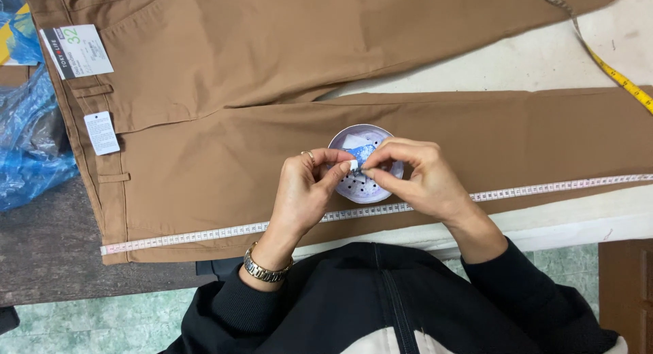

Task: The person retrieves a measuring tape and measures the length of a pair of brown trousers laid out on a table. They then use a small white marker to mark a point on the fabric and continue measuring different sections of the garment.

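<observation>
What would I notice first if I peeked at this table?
Big brown trousers lie spread across the table, with a white measuring tape stretched along the lower leg. In the middle, the left hand and right hand pinch a small white piece over a little round dish with holes.

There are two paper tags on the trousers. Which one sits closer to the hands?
The small plain white tag, hanging lower on the waistband of the brown trousers. The larger tag lies above it, farther from the left hand.

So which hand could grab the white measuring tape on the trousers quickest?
Probably the left hand: its heel sits almost on the white measuring tape, while the right hand pinches a small white piece above the dish.
</observation>
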